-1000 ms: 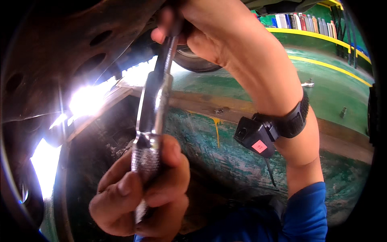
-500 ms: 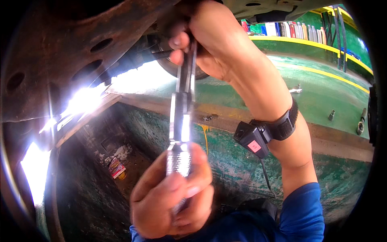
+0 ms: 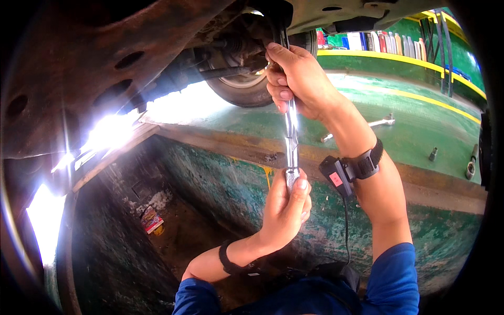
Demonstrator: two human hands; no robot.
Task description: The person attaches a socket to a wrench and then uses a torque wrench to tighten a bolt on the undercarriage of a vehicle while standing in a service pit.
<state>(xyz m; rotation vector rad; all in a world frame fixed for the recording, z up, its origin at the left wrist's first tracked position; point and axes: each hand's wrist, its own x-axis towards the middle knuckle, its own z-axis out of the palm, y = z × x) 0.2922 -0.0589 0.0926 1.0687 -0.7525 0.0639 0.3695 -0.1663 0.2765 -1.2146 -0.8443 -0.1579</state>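
A long chrome wrench with a knurled grip stands nearly upright under a vehicle. My left hand is closed round the knurled grip at its lower end. Higher up, my right hand wraps the shaft, thumb pointing up along it. The wrench's top end runs up among dark parts near the wheel, and its head is hidden there. A black strap with a small box and a cable is on my right forearm.
Rusty underbody metal hangs low at the left. On the green ledge lie a ratchet, a socket and another tool. Bottles line a yellow-edged shelf. A dark pit is below, holding a colourful packet.
Both hands and the wrench have moved right and farther from me. My right hand has come down from the dark underbody parts into clear view. My left forearm now shows.
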